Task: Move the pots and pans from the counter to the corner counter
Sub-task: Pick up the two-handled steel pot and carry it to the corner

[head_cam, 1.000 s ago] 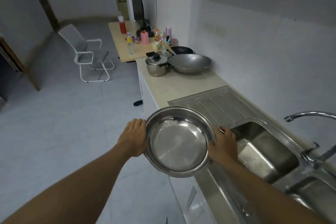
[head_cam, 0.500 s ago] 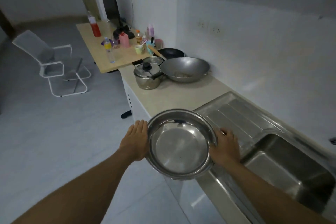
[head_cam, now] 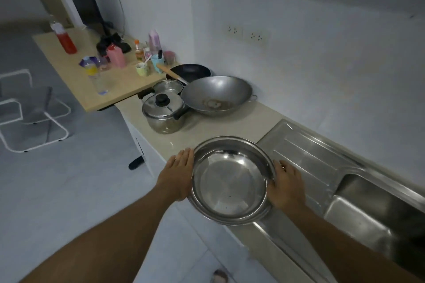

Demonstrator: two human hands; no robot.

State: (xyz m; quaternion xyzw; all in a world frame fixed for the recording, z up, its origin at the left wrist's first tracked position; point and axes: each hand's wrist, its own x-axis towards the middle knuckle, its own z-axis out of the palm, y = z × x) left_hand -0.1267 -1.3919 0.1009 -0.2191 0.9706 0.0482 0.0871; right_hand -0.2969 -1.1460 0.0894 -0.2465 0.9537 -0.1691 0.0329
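I carry a wide, shallow steel basin [head_cam: 230,181] between both palms, above the front edge of the beige counter [head_cam: 230,124]. My left hand [head_cam: 178,174] presses flat against its left side with straight fingers. Pressed to the right side is my right hand [head_cam: 286,188], its fingers lying along the rim. Farther along the counter stand a lidded steel pot [head_cam: 163,111], a grey wok [head_cam: 216,95], a small steel pan [head_cam: 167,87] and a black frying pan [head_cam: 190,71] with a wooden handle.
To the right lies a steel drainboard [head_cam: 310,151] with a sink bowl [head_cam: 368,213]. Beyond the pots a wooden table [head_cam: 76,76] carries bottles and cups. A white-framed chair [head_cam: 30,117] stands on the floor at the left.
The view has moved closer to the pots at the counter's far end, and the faucet has left view. Both hands keep the basin between them as before.
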